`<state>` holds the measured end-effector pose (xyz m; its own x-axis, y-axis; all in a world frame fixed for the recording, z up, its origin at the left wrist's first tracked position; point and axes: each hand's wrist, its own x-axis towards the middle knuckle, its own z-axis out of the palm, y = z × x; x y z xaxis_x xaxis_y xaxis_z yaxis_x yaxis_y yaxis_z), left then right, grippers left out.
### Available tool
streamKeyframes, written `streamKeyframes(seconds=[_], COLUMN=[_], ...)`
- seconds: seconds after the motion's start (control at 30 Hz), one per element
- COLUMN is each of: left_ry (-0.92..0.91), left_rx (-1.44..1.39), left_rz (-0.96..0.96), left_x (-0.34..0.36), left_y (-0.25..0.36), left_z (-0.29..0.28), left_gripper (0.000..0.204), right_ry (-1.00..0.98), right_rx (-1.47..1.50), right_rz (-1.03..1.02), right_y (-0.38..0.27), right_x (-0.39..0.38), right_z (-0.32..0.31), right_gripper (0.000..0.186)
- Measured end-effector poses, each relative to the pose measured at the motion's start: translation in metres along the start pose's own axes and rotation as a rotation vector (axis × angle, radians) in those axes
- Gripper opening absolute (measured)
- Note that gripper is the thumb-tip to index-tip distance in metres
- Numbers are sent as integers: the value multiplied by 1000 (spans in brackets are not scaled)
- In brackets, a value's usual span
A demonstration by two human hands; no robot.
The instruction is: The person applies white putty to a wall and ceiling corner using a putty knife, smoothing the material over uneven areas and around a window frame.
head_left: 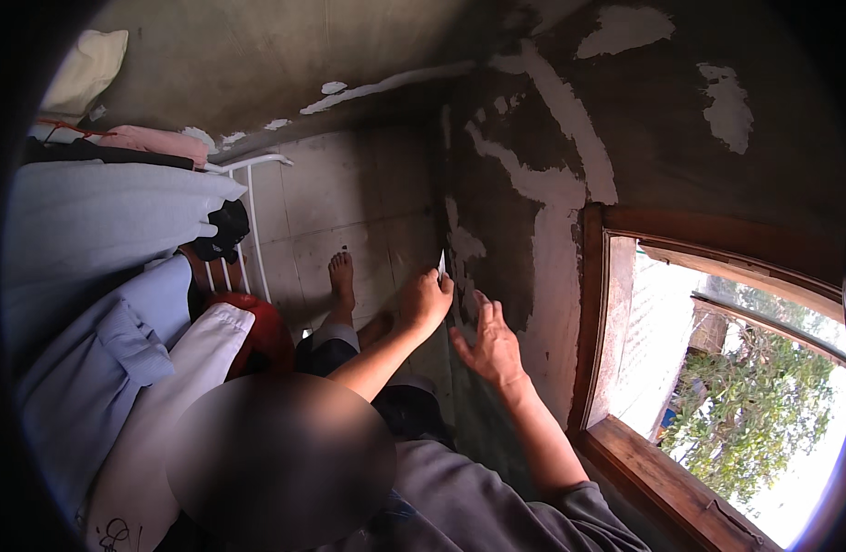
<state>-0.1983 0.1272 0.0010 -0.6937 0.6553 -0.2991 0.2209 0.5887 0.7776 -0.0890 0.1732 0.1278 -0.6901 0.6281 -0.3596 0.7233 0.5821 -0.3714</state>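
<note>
My left hand (426,302) is closed on a thin, pale blade-like tool (441,265), held upright near the corner of the wall. Just to its right, my right hand (487,345) is raised with fingers apart, beside the dark wall (497,212) marked with pale, irregular patches (552,239). Whether its fingertips touch the wall I cannot tell. My bare foot (340,281) shows below on the tiled floor (294,184).
A white metal rack (251,221) at the left carries hanging light blue (120,212), white and pink cloths, with a red object (267,336) beneath. At the right is a wooden-framed window (593,322) with foliage outside.
</note>
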Motion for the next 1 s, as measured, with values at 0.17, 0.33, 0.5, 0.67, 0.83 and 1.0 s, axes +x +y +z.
streamKeyframes(seconds=[0.17, 0.33, 0.5, 0.67, 0.83, 1.0], left_ry=[-92, -2, -150, -34, -4, -61], left_rx=[-47, -141, -437, -433, -464, -566], left_rz=[-63, 82, -163, -257, -330, -436], left_x=[4, 32, 67, 59, 46, 35], left_y=[5, -1, -21, -104, -157, -186], left_z=[-5, -11, -43, -23, 13, 53], left_gripper=[35, 42, 45, 35, 29, 29], right_ry=[-197, -214, 202, 305, 452, 295], right_rx=[-162, -307, -353, -412, -500, -564], right_rz=[-25, 94, 285, 306, 205, 370], right_y=[6, 21, 30, 49, 83, 90], right_x=[48, 103, 167, 222, 270, 300], right_z=[60, 80, 45, 23, 17, 24], right_gripper=[55, 37, 36, 31, 29, 32])
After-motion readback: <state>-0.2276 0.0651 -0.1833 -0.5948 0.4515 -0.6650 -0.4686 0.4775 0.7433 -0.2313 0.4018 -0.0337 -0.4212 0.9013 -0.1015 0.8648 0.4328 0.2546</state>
